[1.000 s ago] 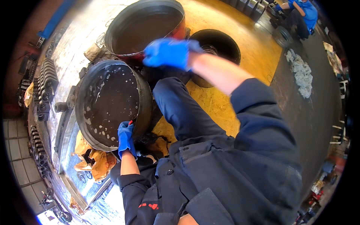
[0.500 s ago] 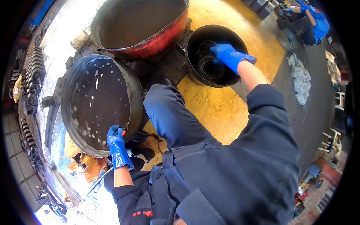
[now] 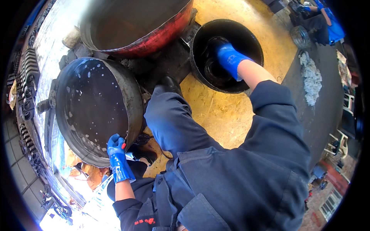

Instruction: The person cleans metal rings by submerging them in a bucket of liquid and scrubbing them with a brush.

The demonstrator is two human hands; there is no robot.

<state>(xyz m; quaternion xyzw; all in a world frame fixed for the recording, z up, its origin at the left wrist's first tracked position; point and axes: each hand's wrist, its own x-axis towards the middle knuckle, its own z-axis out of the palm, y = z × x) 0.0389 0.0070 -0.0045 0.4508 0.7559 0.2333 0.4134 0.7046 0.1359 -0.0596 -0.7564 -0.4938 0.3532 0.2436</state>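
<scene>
My left hand point(image 3: 116, 146), in a blue rubber glove, is closed at the near rim of a round dark basin point(image 3: 135, 104). A small red end point(image 3: 123, 146) shows beside its fingers; the rest of that thing is hidden. Dark liquid point(image 3: 92, 104) with pale floating flecks fills the basin. At the right, my other arm reaches down into a black bucket point(image 3: 254, 38). There my right hand point(image 3: 227, 57), gloved in blue too, is at glossy black coiled material point(image 3: 211, 69). Its fingers are lost in the dark, so their hold cannot be made out.
A large red-sided tub point(image 3: 154, 44) of dark liquid stands beyond the basin. Metal coil springs point(image 3: 30, 69) line the far left. A pale fluffy heap point(image 3: 310, 79) lies at the right, near a tyre point(image 3: 300, 37). Another person point(image 3: 335, 25) sits at the upper right.
My right hand has gone deeper into the bucket, its fingers now out of sight. My left hand stays at the basin rim. The view has shifted slightly.
</scene>
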